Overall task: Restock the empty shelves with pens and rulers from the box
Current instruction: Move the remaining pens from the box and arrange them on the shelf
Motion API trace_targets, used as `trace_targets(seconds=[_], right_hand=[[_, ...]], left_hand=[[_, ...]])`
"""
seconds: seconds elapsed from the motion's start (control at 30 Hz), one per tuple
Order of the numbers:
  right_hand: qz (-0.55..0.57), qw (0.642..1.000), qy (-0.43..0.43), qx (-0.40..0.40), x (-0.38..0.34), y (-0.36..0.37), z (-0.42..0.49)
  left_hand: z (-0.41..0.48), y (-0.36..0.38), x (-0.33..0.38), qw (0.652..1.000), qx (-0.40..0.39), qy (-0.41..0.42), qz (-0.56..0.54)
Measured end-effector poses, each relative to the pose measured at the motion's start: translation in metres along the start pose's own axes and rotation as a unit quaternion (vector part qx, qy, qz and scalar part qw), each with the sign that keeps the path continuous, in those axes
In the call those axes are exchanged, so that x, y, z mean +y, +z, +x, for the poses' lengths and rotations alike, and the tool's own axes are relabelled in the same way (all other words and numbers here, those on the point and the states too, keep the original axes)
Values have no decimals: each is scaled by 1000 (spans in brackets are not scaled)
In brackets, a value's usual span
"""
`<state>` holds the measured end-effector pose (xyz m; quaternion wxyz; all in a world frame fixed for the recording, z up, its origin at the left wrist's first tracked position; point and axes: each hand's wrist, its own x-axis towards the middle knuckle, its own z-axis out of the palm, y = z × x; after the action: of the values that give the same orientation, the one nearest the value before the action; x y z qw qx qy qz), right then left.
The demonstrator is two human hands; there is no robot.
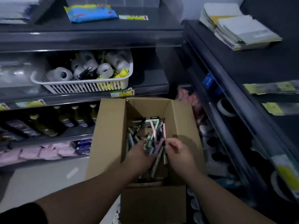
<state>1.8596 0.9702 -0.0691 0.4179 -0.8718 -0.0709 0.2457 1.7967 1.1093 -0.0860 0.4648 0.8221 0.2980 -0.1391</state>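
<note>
An open cardboard box (110,126) stands on the floor between two dark shelf units. Inside lies a loose heap of pens (146,126) in pink, green, grey and black. Both my hands are down in the box. My left hand (139,155) grips a bundle of pens from the heap. My right hand (179,155) pinches the upper ends of the same bundle between thumb and fingers. Motion blur hides the finer finger detail. No rulers can be told apart.
A white basket (80,86) of tape rolls sits on the left unit's middle shelf, bottles (64,120) below it, pink packs (32,152) lower still. A blue packet (90,12) lies on the top shelf. Paper stacks (239,28) rest on the right unit.
</note>
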Motion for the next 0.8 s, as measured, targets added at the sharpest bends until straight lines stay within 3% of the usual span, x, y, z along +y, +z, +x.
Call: trace_targets(seconds=[0.17, 0.47, 0.67, 0.8], right_hand=[[-22, 995, -70, 74, 3, -15, 47], [-157, 964, -201, 71, 27, -23, 98], [-143, 958, -237, 79, 30, -23, 101], [-41, 973, -223, 46, 12, -19, 96]], left_hand=[[54, 33, -13, 998, -26, -50, 41], [115, 97, -30, 979, -46, -115, 164], [121, 90, -38, 971, -53, -124, 196], [112, 54, -28, 975, -14, -139, 170]])
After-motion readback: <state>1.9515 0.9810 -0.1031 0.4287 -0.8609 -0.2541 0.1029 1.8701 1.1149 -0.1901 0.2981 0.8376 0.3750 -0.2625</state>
